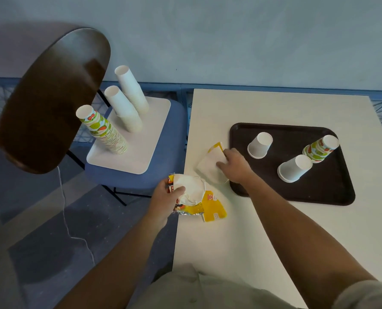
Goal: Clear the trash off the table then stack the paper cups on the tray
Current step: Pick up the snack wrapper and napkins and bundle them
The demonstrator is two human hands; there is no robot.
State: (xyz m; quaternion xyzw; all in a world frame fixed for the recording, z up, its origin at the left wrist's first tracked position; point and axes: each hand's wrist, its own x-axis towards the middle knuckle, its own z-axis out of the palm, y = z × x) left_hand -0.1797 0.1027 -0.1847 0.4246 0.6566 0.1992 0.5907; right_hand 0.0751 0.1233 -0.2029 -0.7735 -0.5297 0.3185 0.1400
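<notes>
My left hand [166, 197] grips a bunch of crumpled wrappers [191, 194] at the table's left edge; a yellow packet [214, 208] hangs from the bunch over the table. My right hand [233, 165] pinches a white and yellow wrapper [210, 168] lying just left of the dark brown tray [332, 192]. On the tray stand two upside-down white paper cups [259, 145] [293, 168] and a short upside-down stack of fruit-patterned cups [320, 148].
The white table [252, 230] fills the right side. To its left a blue chair [170, 139] with a dark wooden back carries a white tray [138, 139] holding three tall cup stacks [130, 92]. A white cable [65, 215] runs over the floor.
</notes>
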